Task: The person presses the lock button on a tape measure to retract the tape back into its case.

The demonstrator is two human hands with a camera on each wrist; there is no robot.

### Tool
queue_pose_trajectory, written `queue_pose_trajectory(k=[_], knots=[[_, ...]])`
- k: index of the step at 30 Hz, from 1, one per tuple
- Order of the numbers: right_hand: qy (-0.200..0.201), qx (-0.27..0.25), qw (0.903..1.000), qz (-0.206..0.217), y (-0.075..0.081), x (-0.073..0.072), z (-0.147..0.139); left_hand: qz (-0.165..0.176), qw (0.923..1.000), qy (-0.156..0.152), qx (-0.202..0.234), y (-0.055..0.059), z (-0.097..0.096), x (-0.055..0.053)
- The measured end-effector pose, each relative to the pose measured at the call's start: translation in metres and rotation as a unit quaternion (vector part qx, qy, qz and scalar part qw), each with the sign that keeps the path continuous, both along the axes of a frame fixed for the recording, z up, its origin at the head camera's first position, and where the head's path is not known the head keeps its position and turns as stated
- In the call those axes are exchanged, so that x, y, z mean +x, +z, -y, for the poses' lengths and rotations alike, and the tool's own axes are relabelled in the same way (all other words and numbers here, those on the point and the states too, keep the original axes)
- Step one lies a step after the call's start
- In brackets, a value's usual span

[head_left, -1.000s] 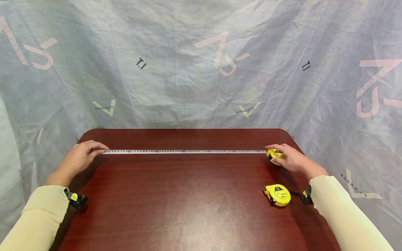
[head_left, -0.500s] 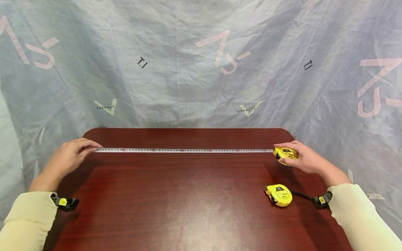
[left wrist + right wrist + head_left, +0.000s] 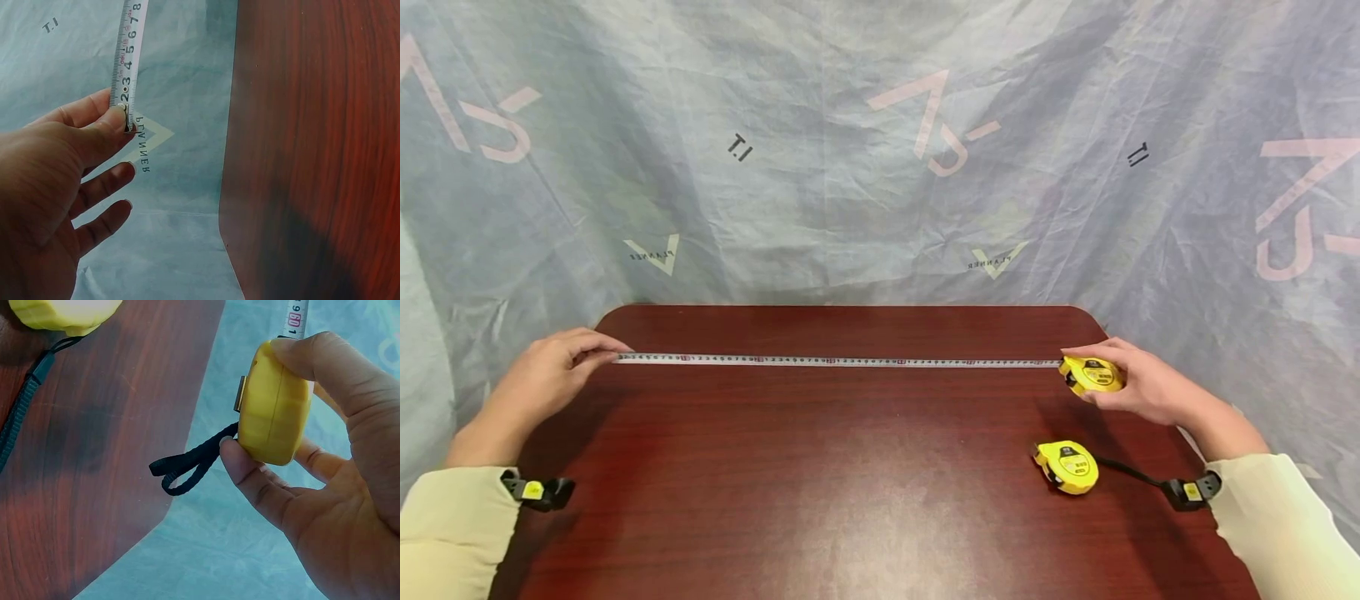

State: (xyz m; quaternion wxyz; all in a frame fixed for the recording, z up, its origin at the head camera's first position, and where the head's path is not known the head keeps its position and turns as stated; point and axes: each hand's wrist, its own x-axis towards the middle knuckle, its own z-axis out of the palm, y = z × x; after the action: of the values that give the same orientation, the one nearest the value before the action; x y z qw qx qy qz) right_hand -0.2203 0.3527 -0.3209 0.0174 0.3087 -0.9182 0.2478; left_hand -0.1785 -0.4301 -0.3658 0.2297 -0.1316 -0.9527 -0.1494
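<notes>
A yellow tape measure (image 3: 1093,375) is gripped in my right hand (image 3: 1150,387), its case between thumb and fingers. In the right wrist view a black strap loop (image 3: 187,465) hangs from that case (image 3: 273,406). The white blade (image 3: 850,362) stretches straight across to my left hand (image 3: 546,375), which pinches its end between thumb and fingers. Seen from the left wrist, the blade (image 3: 128,62) shows low numbers beside the thumb, and the other fingers of the left hand (image 3: 56,169) are spread below. Both hands are held above the table.
A second yellow tape measure (image 3: 1067,467) lies on the right part of the dark red table (image 3: 850,500), with a black strap (image 3: 1127,471) trailing right. Grey printed sheeting (image 3: 820,167) hangs behind the table and along its sides.
My hands have moved apart, left hand leftward and right hand rightward, and more blade shows between them. The tape measure on the table stays put.
</notes>
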Motion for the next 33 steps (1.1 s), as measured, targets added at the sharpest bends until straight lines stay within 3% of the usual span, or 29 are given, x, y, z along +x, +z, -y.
queue_pose_trajectory(k=[10, 24, 33], knots=[[0.009, -0.008, 0.9999, -0.01, 0.013, 0.009, -0.003, -0.042, 0.9989, -0.017, 0.009, 0.006, -0.002, 0.012], [-0.017, -0.035, 0.9992, 0.009, 0.011, 0.017, -0.01, -0.053, 0.9985, -0.006, 0.011, 0.019, -0.008, 0.022], [0.028, -0.071, 0.9962, -0.043, 0.008, 0.023, -0.006, -0.037, 0.9992, 0.005, 0.012, 0.021, -0.007, 0.024]])
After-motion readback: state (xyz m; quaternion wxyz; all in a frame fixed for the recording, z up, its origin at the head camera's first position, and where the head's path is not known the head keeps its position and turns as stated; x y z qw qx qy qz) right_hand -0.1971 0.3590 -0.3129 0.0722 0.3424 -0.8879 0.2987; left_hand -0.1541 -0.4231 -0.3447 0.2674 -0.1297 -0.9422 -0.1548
